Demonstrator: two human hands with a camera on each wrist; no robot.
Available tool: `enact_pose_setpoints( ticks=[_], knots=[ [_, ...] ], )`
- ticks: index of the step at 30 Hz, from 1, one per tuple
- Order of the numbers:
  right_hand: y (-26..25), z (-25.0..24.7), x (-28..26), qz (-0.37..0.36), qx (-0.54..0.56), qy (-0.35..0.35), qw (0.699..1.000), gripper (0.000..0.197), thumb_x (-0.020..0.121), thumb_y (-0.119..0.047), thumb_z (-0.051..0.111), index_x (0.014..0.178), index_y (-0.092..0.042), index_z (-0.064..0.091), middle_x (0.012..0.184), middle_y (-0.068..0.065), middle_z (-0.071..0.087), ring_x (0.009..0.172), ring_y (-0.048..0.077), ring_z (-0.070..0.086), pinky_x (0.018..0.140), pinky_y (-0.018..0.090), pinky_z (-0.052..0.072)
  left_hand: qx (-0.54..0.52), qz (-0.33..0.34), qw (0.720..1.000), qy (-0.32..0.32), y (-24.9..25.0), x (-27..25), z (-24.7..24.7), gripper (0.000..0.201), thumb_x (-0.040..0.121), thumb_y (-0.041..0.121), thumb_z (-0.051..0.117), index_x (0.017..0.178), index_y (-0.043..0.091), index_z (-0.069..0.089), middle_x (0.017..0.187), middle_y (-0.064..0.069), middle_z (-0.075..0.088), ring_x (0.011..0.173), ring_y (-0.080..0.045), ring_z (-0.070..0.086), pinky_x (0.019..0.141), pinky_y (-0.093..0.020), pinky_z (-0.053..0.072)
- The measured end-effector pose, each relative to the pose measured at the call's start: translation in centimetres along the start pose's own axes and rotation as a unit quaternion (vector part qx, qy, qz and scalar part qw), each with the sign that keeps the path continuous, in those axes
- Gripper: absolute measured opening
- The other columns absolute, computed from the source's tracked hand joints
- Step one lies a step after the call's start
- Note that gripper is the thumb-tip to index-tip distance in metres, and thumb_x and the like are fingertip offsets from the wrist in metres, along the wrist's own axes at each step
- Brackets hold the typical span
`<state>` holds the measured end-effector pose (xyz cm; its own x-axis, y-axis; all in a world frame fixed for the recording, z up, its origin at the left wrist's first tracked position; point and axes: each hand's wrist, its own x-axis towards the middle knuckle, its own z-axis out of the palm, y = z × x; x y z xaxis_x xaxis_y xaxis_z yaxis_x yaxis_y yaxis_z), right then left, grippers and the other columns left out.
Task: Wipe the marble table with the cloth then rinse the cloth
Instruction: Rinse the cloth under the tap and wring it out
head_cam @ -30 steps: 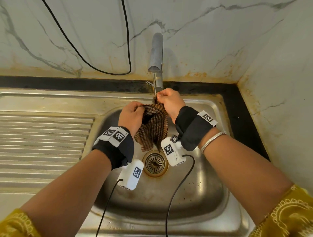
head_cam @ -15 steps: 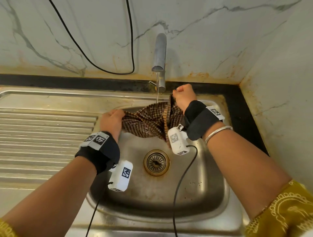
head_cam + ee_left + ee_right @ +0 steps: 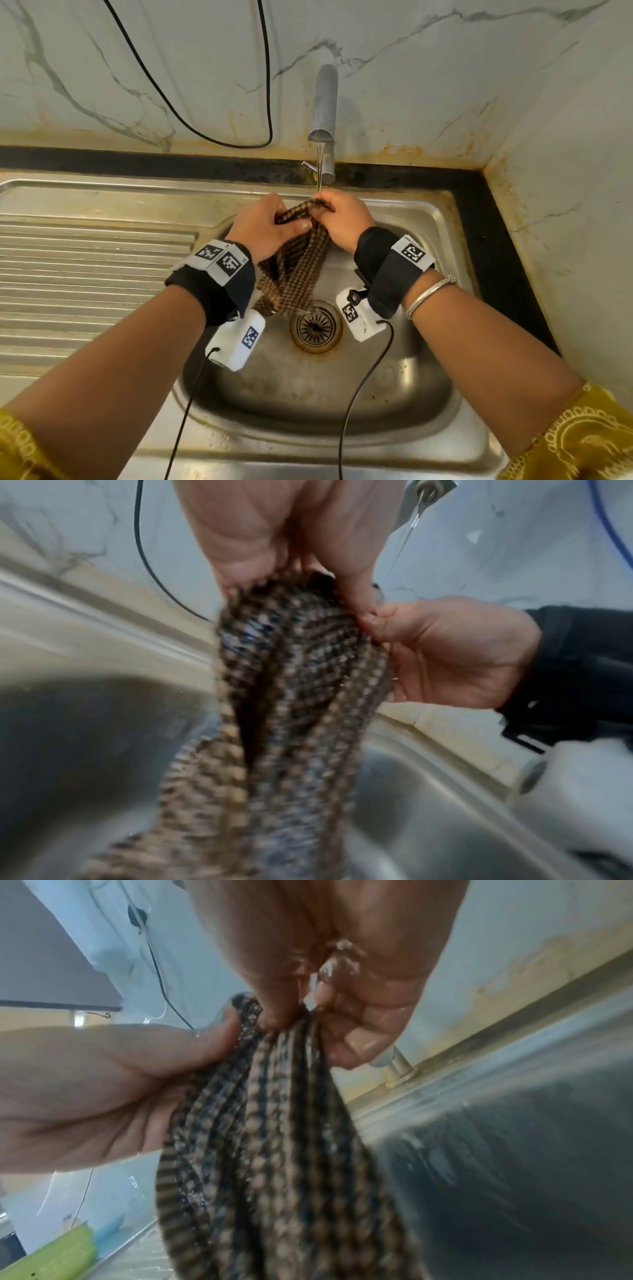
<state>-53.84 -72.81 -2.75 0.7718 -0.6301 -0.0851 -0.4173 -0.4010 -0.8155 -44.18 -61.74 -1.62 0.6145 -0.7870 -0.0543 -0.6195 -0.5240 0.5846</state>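
rinsing was underway at frame centre: left hand (image 3: 263, 224) and right hand (image 3: 344, 219) both pinched the cloth (image 3: 294, 270) under the tap (image 3: 323, 102); wringing seemingly remained.

You have a stainless steel sink (image 3: 428, 404) with a round drain strainer (image 3: 315, 328) at the bottom of its basin and a ribbed draining board (image 3: 85, 274) on its left side. You have a metal tap (image 3: 324, 102) rising at the back edge, a thin stream of water (image 3: 319, 168) falling from its spout, and a black counter strip (image 3: 137, 164) running along the back and down the right. Behind these you have a white veined marble wall (image 3: 428, 68), rust-stained along its base, with a black cable (image 3: 219, 85) looping across it.
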Motion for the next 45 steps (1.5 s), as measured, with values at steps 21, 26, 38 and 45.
enact_pose_setpoints(
  ticks=[21, 26, 38, 45],
  knots=[
    [3.1, -6.8, 0.2, 0.041, 0.008, 0.128, 0.991, 0.024, 0.093, -0.004, 0.044, 0.099, -0.009, 0.066, 0.105, 0.011, 0.065, 0.104, 0.027, 0.058, 0.096, 0.043, 0.046, 0.243, -0.014, 0.964, -0.103, -1.6, 2.8, 0.9, 0.036, 0.084, 0.051, 0.055, 0.092, 0.016, 0.061, 0.091, -0.006, 0.063, 0.085, -0.025, 0.056, 0.085, -0.039, 0.047],
    [3.0, -7.5, 0.4, 0.063, 0.099, 0.198, 0.973, 0.034, 0.093, -0.004, 0.037, 0.083, -0.026, 0.059, 0.105, 0.003, 0.060, 0.108, 0.025, 0.056, 0.098, 0.044, 0.045, 0.023, -0.098, 0.990, -0.096, -1.4, 3.1, 1.4, 0.030, 0.085, 0.039, 0.059, 0.093, 0.010, 0.063, 0.096, -0.012, 0.066, 0.090, -0.027, 0.060, 0.085, -0.038, 0.049],
    [2.1, -2.8, -0.6, 0.001, -0.019, -0.020, 1.000, 0.039, 0.082, -0.030, 0.069, 0.118, -0.019, 0.060, 0.117, 0.004, 0.065, 0.109, 0.021, 0.059, 0.088, 0.028, 0.042, -0.233, 0.042, 0.971, -0.038, 4.3, 4.5, 2.9, 0.030, 0.075, 0.001, 0.066, 0.095, 0.020, 0.055, 0.089, 0.000, 0.061, 0.093, -0.021, 0.060, 0.090, -0.043, 0.050],
    [1.0, -1.8, 0.7, -0.014, 0.084, 0.079, 0.993, 0.023, 0.089, -0.012, 0.058, 0.112, -0.009, 0.058, 0.102, 0.001, 0.063, 0.097, 0.016, 0.058, 0.091, 0.031, 0.046, -0.465, -0.099, 0.865, -0.160, 1.3, 3.6, 3.4, 0.080, 0.059, 0.033, 0.081, 0.125, 0.011, 0.043, 0.112, -0.014, 0.061, 0.099, -0.028, 0.062, 0.081, -0.042, 0.052]
  ],
)
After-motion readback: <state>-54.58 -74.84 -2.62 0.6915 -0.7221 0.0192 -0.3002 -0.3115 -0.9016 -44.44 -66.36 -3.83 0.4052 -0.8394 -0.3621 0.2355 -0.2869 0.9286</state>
